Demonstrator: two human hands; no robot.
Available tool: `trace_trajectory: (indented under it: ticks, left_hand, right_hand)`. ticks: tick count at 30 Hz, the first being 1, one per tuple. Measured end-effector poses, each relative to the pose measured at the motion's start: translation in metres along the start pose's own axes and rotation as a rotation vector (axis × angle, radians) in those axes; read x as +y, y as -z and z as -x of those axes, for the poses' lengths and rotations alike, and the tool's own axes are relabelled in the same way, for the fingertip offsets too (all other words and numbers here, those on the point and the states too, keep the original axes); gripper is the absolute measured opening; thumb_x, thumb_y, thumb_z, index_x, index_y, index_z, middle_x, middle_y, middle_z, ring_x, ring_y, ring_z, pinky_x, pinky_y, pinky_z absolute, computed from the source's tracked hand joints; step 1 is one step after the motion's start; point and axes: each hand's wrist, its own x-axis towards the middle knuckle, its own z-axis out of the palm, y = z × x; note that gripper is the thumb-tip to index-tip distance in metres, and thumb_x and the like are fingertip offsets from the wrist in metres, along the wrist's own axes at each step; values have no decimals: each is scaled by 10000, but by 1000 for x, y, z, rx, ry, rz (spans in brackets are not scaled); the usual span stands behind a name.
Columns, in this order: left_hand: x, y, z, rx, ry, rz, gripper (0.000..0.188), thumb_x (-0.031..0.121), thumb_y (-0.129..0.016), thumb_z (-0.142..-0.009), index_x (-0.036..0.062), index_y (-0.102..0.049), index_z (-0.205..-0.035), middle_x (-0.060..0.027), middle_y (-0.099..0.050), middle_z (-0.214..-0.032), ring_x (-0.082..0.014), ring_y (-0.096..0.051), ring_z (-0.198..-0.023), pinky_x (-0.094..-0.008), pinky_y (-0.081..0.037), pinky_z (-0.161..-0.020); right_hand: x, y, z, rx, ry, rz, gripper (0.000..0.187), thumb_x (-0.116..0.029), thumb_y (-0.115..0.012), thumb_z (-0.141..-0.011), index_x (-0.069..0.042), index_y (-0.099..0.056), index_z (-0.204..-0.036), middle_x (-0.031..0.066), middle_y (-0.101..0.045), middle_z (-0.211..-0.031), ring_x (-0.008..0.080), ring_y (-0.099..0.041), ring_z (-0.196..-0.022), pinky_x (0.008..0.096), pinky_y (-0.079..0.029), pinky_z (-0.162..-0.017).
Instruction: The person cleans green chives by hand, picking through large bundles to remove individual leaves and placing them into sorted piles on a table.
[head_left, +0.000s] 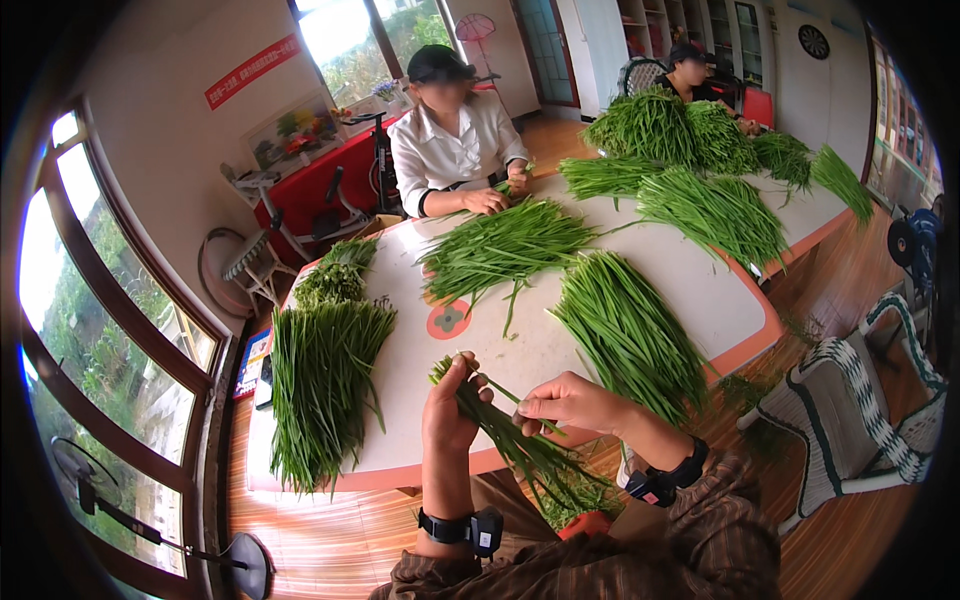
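The left hand [450, 410] grips a green bunch [512, 442] at the near edge of the tabletop [415, 415]; the right hand [572, 402] pinches a stalk [498, 388] beside it. Piles lie left [322, 385] and right [632, 340]; across sits a co-worker [455, 150] in white, hands on greens.

- A standing fan [135, 525] at lower left, its round base on the striped wood floor [330, 525]
- Brown-framed windows [132, 200] along the left (bright greenery outside)
- A red banner [252, 71] on the wall — below it, a floral picture [297, 138]
- A woven white-and-green chair [838, 420] at right
- A blue-green door [550, 45] at the back
- A round dartboard [814, 41] — high on the right-hand wall
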Motion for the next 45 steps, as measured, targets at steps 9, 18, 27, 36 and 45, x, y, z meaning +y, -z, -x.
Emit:
trace_trajectory:
  ticks: [9,18,27,36,45]
  left_hand:
    - [7,4,4,-145,-14,181,135,190,-474,-894,61,-514,-906,-52,-559,-864,-220,-523,-883,-413,-383,-923]
    - [26,16,9,-109,-104,224,122,168,-472,-897,58,-523,-906,-42,-563,-791,-188,-540,-791,-362,-430,-843]
    - [23,12,13,-100,-126,231,124,173,-458,-904,54,-492,-897,-1,-461,-705,-124,-451,-639,-287,-410,-650]
    - [26,7,10,-148,-112,206,113,166,-452,-905,59,-489,-900,15,-415,-673,-88,-367,-574,-237,-342,-542]
    - [33,16,11,-146,-84,340,123,155,-442,-908,46,-499,-918,13,-421,-682,-94,-379,-581,-239,-353,-553]
  right_hand:
    - [13,12,10,-37,-62,-72,278,-248,-519,-884,2,-619,-954,24,-629,-776,66,-570,-695,193,-436,-624]
    - [15,12,16,-54,-47,35,271,-222,-513,-884,19,-625,-938,28,-636,-757,39,-551,-675,178,-424,-600]
    - [2,-6,23,104,70,394,212,-177,-536,-802,5,-624,-736,43,-604,-610,59,-514,-545,234,-398,-502]
    - [6,-10,31,-32,37,739,181,-151,-565,-724,14,-570,-649,99,-461,-496,82,-402,-477,268,-365,-477]
    - [12,0,47,-216,-183,703,229,-250,-618,-752,-27,-659,-781,67,-543,-552,128,-477,-515,284,-416,-557]
